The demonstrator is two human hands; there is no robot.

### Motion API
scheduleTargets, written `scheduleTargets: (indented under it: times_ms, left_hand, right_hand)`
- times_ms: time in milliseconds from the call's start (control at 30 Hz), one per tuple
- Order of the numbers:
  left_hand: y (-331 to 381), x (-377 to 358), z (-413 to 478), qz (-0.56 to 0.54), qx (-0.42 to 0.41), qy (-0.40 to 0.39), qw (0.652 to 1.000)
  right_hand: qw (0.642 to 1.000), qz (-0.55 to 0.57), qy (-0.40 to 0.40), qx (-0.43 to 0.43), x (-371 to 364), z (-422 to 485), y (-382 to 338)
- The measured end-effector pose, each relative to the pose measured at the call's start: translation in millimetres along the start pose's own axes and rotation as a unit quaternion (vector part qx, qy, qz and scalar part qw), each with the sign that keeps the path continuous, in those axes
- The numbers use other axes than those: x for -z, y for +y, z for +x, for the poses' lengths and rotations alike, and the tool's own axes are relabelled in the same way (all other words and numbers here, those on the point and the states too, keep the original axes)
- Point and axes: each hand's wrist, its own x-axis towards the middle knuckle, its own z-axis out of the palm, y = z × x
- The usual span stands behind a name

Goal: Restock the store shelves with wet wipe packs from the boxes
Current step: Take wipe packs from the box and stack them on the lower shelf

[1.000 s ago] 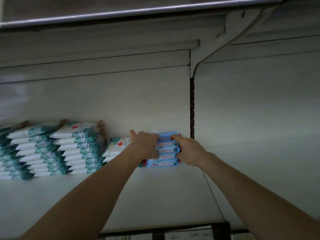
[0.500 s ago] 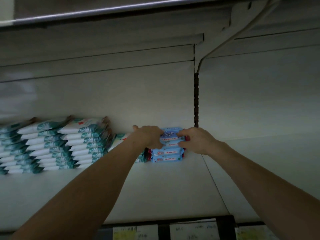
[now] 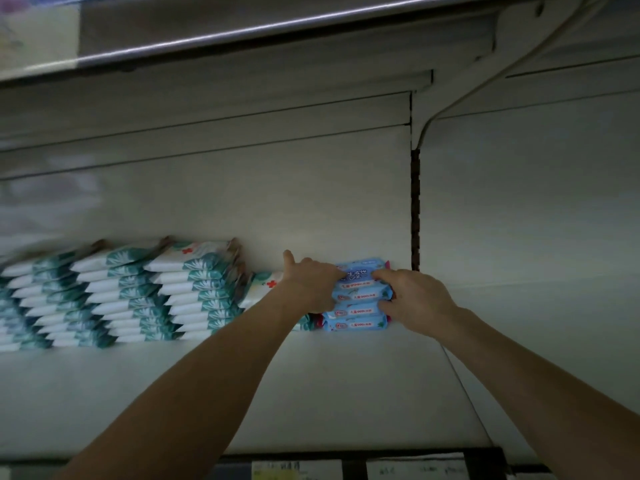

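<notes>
**Q:** What lies left of the left hand (image 3: 311,282)?
**A:** White packs (image 3: 194,292), in leaning stacks on the shelf (image 3: 311,393). The lowest stack is just beside the wrist and partly hidden behind it.

**Q:** How is that hand set?
**A:** Its fingers curl onto the left end of the blue packs (image 3: 360,301), and the thumb points up toward the back wall.

**Q:** Where are the blue packs?
**A:** Between the two hands, stacked flat at the back of the shelf and touching both.

**Q:** And the right hand (image 3: 415,299)?
**A:** Its fingers curl round the right end of the upper packs, gripping them. Past it to the right stands a slotted upright (image 3: 415,209). Below both forearms, labels (image 3: 298,471) line the shelf edge.
</notes>
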Motion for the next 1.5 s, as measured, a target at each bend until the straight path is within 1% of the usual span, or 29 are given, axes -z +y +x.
scheduleTargets:
  times_ms: [133, 233, 400, 567, 733, 967, 1133, 1300, 1500]
  left_hand:
    - [0, 2, -2, -0.001, -0.002, 0.003, 1.000]
    - [3, -1, 0, -0.005, 0.016, 0.008, 1.000]
    - [12, 1, -2, 0.018, 0.044, 0.009, 0.999]
    - [34, 23, -4, 0.025, 0.031, 0.068, 0.997]
    - [65, 42, -7, 0.000, 0.012, 0.076, 0.997]
    - [114, 54, -10, -0.035, -0.047, 0.059, 0.997]
    - [135, 54, -14, -0.022, -0.087, 0.052, 0.995]
    - [141, 51, -21, -0.025, -0.134, 0.041, 0.990]
    - [144, 43, -43, -0.028, -0.218, 0.039, 0.975]
  right_hand:
    - [1.000, -0.027, 0.002, -0.015, 7, 1, -5]
    - [0.999, -0.034, 0.010, -0.037, 5, 1, -11]
    - [0.998, -0.030, -0.021, -0.052, 13, -2, -16]
    - [0.998, -0.031, 0.006, -0.045, 30, -12, -19]
    - [0.997, -0.029, -0.005, -0.073, 51, -32, -7]
    - [0.993, -0.014, -0.021, -0.114, 69, -65, 21]
    - [0.989, -0.016, -0.023, -0.148, 74, -87, 34]
    - [0.978, -0.025, -0.026, -0.204, 76, -106, 29]
    - [0.956, -0.009, -0.018, -0.293, 69, -139, 5]
